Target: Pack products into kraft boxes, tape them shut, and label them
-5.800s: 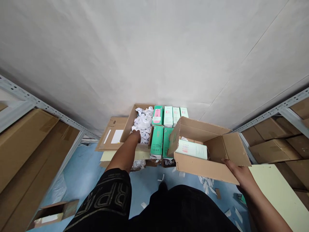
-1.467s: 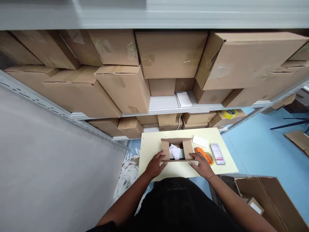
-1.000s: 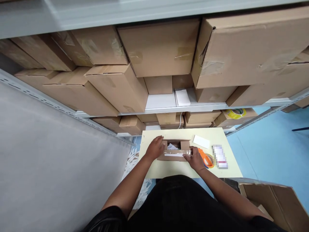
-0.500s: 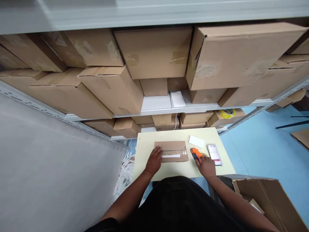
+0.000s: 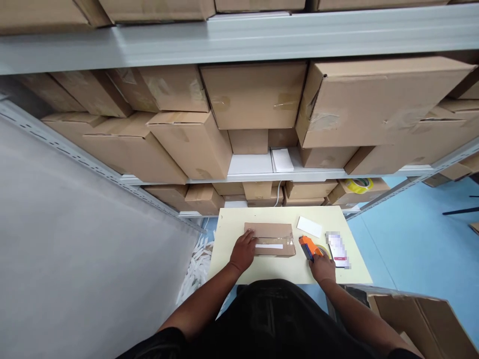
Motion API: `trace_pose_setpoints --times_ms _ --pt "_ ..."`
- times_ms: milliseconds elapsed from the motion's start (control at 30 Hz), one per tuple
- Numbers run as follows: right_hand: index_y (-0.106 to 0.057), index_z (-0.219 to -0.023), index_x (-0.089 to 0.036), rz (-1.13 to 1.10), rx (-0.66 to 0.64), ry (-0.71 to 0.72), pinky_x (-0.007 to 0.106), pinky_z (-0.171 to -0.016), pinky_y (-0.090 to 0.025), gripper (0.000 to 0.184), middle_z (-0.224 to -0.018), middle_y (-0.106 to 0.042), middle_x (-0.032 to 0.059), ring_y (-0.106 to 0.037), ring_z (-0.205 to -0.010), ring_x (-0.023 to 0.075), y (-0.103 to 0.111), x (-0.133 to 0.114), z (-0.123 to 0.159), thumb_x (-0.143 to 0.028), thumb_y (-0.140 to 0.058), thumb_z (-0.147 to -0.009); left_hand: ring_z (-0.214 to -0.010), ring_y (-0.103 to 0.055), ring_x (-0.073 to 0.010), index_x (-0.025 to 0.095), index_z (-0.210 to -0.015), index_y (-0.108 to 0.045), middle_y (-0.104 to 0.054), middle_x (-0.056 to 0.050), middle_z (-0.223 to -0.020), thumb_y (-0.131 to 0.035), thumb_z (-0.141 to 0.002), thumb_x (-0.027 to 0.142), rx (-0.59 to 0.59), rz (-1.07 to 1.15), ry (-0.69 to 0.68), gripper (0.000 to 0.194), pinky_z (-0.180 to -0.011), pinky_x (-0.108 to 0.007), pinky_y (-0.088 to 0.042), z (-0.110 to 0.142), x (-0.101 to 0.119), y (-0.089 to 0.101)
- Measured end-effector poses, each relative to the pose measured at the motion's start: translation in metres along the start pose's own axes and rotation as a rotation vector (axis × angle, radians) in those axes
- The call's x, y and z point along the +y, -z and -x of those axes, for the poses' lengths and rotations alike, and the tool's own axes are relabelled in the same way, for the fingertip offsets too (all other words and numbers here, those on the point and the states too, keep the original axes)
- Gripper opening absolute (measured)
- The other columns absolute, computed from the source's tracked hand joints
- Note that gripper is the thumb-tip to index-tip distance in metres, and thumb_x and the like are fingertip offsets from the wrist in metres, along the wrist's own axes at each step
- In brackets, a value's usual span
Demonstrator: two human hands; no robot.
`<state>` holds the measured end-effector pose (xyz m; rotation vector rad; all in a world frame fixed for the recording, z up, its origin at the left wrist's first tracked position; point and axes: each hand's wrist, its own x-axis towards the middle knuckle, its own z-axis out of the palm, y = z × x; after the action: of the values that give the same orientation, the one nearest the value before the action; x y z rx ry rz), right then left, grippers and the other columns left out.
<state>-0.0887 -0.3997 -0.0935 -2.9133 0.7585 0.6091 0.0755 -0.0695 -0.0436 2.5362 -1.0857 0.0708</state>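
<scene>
A small cardboard box (image 5: 271, 238) lies with its flaps folded down on a pale yellow table (image 5: 262, 269); old tape and a white strip show on its top. My left hand (image 5: 243, 250) presses flat on the box's left end, fingers spread. My right hand (image 5: 322, 265) is closed round an orange tape dispenser (image 5: 307, 246) just right of the box, resting on the table.
A white card (image 5: 309, 227) and a blurred label pack (image 5: 338, 249) lie on the table's right side. Metal shelves packed with cardboard boxes (image 5: 254, 94) fill the back; a yellow tape roll (image 5: 357, 185) sits on one. An open carton (image 5: 419, 324) stands at lower right. Paper strips (image 5: 194, 271) litter the floor.
The view turned from the floor cartons to the table. The box's flaps were folded shut. My right hand left the box and took hold of the orange tape dispenser.
</scene>
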Motion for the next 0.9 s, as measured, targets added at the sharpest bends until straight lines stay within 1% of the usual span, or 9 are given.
trace_pose_setpoints --times_ms 100,200,267,367,467,600,767,833,900 --pt "-0.071 -0.115 -0.019 -0.061 -0.025 -0.003 0.042 -0.094 -0.045 0.032 -0.126 -0.069 0.0181 -0.061 -0.122 0.0331 0.007 0.005 -0.006 -0.035 -0.052 -0.095 -0.146 -0.046 -0.0316 0.015 -0.124 -0.071 -0.058 -0.016 -0.148 -0.049 -0.096 0.011 -0.003 -0.01 -0.016 0.035 -0.117 -0.052 -0.043 0.0 0.001 0.001" --pt "-0.07 -0.112 -0.014 -0.356 -0.056 -0.078 0.037 -0.079 -0.049 0.04 -0.104 -0.075 0.0169 -0.07 -0.094 0.0296 0.022 0.019 -0.008 -0.041 -0.047 -0.095 -0.146 -0.046 -0.0316 0.016 -0.124 -0.071 -0.059 -0.016 -0.148 -0.049 -0.096 0.012 0.009 -0.003 -0.024 0.035 -0.117 -0.052 -0.043 0.0 0.002 0.002" --pt "-0.071 -0.104 -0.015 -0.601 0.003 -0.143 0.034 -0.072 -0.049 0.043 -0.09 -0.075 0.0123 -0.069 -0.083 0.0273 0.04 0.029 -0.006 -0.047 -0.045 -0.093 -0.147 -0.045 -0.0315 0.017 -0.124 -0.07 -0.058 -0.015 -0.149 -0.05 -0.096 0.012 0.023 0.017 -0.022 0.035 -0.117 -0.053 -0.043 0.0 0.002 0.002" --pt "-0.072 -0.091 -0.018 -0.89 0.176 -0.175 0.032 -0.066 -0.048 0.046 -0.08 -0.073 0.0073 -0.066 -0.075 0.0253 0.078 0.033 0.0 -0.058 -0.05 -0.089 -0.147 -0.045 -0.0313 0.017 -0.124 -0.07 -0.058 -0.015 -0.149 -0.05 -0.095 0.012 0.049 0.047 -0.009 0.036 -0.118 -0.054 -0.043 0.0 0.004 0.001" --pt "-0.07 -0.084 -0.017 -1.076 0.21 -0.016 0.03 -0.061 -0.045 0.056 -0.072 -0.07 0.0047 -0.061 -0.069 0.0225 0.124 0.011 0.002 -0.071 -0.053 -0.087 -0.146 -0.046 -0.0308 0.018 -0.123 -0.07 -0.058 -0.014 -0.148 -0.05 -0.094 0.011 0.077 0.072 0.001 0.036 -0.119 -0.054 -0.042 0.0 0.005 -0.001" --pt "-0.065 -0.07 -0.019 -1.015 0.069 0.267 0.028 -0.059 -0.042 0.056 -0.062 -0.061 0.0007 -0.055 -0.063 0.0183 0.169 -0.047 -0.006 -0.074 -0.06 -0.082 -0.145 -0.047 -0.0296 0.017 -0.121 -0.071 -0.06 -0.015 -0.146 -0.048 -0.095 0.011 0.107 0.104 0.017 0.035 -0.119 -0.053 -0.042 0.0 0.007 -0.001" --pt "-0.064 -0.068 -0.019 -0.833 -0.148 0.466 0.026 -0.056 -0.038 0.051 -0.06 -0.059 -0.0017 -0.054 -0.06 0.0155 0.177 -0.102 -0.019 -0.069 -0.065 -0.08 -0.143 -0.049 -0.031 0.018 -0.12 -0.073 -0.064 -0.012 -0.141 -0.053 -0.088 0.009 0.069 0.252 0.07 0.039 -0.118 -0.053 -0.042 -0.005 0.012 0.01" --pt "-0.064 -0.068 -0.019 -0.755 -0.177 0.498 0.025 -0.056 -0.037 0.05 -0.061 -0.06 -0.0018 -0.055 -0.06 0.0153 0.174 -0.111 -0.023 -0.067 -0.066 -0.08 -0.138 -0.053 -0.0303 0.021 -0.117 -0.075 -0.068 -0.009 -0.135 -0.052 -0.084 0.008 0.083 0.385 0.188 0.042 -0.118 -0.051 -0.042 -0.012 0.015 0.021" --pt "-0.065 -0.07 -0.019 -0.703 -0.191 0.519 0.025 -0.057 -0.037 0.049 -0.062 -0.062 -0.0014 -0.057 -0.061 0.0157 0.173 -0.115 -0.026 -0.066 -0.065 -0.081 -0.128 -0.061 -0.0282 0.022 -0.115 -0.076 -0.072 -0.008 -0.126 -0.052 -0.083 0.01 0.126 0.598 0.371 0.041 -0.114 -0.047 -0.046 -0.02 0.018 0.034"
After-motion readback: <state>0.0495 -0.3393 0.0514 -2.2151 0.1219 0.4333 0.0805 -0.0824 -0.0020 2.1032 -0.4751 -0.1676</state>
